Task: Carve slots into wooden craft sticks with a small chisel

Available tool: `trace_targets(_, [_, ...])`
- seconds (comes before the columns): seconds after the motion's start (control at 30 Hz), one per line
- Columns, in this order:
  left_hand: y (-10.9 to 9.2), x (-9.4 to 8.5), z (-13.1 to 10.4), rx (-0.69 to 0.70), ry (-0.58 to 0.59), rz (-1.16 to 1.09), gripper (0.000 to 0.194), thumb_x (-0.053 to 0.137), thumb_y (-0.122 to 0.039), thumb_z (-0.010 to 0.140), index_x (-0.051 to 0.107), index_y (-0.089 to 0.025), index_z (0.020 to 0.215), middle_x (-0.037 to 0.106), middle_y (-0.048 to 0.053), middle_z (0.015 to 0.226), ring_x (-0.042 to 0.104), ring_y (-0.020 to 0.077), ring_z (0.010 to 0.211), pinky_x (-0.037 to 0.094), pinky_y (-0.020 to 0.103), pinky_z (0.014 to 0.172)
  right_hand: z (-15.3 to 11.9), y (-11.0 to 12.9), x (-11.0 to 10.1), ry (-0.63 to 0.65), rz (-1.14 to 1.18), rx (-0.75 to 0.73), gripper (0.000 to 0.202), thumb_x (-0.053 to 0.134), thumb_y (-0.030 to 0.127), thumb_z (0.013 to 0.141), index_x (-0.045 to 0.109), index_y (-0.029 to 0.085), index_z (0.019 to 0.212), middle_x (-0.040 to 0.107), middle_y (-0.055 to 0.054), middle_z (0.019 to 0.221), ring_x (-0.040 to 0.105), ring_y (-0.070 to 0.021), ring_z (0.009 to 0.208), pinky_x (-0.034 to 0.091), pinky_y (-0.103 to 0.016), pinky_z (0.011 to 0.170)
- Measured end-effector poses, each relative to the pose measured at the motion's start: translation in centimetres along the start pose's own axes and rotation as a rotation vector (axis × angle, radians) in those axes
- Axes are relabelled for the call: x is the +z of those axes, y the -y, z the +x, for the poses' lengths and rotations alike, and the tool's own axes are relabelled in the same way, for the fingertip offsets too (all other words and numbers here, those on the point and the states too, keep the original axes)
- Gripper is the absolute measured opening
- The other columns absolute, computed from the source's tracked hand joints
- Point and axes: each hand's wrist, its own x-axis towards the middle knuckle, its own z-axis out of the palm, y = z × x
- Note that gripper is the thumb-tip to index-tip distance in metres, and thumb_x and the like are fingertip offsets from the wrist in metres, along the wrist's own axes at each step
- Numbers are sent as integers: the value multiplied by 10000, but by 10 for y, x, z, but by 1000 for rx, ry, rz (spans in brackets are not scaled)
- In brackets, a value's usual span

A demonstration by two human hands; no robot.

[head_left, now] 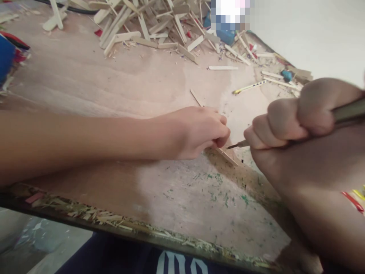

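Note:
My left hand reaches in from the left with its fingers curled and closed on a thin wooden stick. The stick lies slantwise on the wooden board, and both its ends show on either side of my hand. In my right hand is a slim tool with a narrow metal tip, gripped in a fist. That tip points left, close to the stick beside my left fingertips. Most of the tool is hidden by my fingers; its dark handle shows at the right edge.
A heap of flat wooden craft sticks covers the back of the board. A yellow-ended stick lies behind my right hand. Wood scraps line the front edge. Green specks dot the board. A blue object stands at far left.

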Motion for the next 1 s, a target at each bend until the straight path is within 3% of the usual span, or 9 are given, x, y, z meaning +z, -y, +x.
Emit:
trace_targets(0.13, [0,0,-1,0,-4,19,201,709,-85,934,819,-250,958,835,1,1030,716,206,960,506,321,878,2,8,-13,6,13,75,558,787,553,907,353,291,673,163,42,558,295,-185,473,248,-355,421])
trace_targets(0.27, [0,1,0,1,-3,13,181,722,-96,947,821,-246,963,828,4,1015,711,207,950,505,325,885,-1,7,-5,47,-19,37,558,800,514,892,344,284,665,172,36,557,280,-181,475,216,-356,425])
trace_targets(0.33, [0,1,1,8,-10,6,177,725,-88,938,818,-238,953,823,8,1019,711,207,948,499,323,861,-3,5,7,33,-36,-19,620,816,452,870,276,266,629,147,38,549,223,-154,468,190,-349,428])
trace_targets(0.43, [0,1,1,10,-17,13,180,728,-66,912,805,-228,918,806,6,1000,712,200,931,487,314,820,-6,5,24,-107,-53,-135,846,854,372,822,43,214,640,42,45,543,70,-91,476,110,-324,433])
trace_targets(0.53, [-1,1,0,3,-16,11,162,745,-92,943,822,-234,954,808,1,1012,721,197,959,487,301,831,-7,8,30,-188,-107,-142,981,890,375,822,-65,179,708,-13,32,541,32,-80,489,100,-320,432])
trace_targets(0.67, [-1,0,0,5,-13,24,179,737,-81,930,818,-238,961,803,-2,1001,714,193,940,483,298,830,-7,5,22,-96,-120,-78,863,803,403,905,33,192,579,29,27,500,110,-98,432,181,-324,409])
trace_targets(0.83, [0,0,2,2,-5,18,171,750,-91,929,826,-242,959,806,2,988,715,203,944,481,307,835,-5,2,21,-122,-169,-187,899,852,383,868,29,177,572,-46,31,509,57,-83,424,85,-315,423])
trace_targets(1.0, [-1,0,3,16,-4,15,189,750,-65,939,822,-238,966,818,2,1028,737,203,984,502,307,853,-7,14,25,-227,-286,23,884,850,402,914,83,157,551,-3,2,553,104,-116,509,180,-355,495])
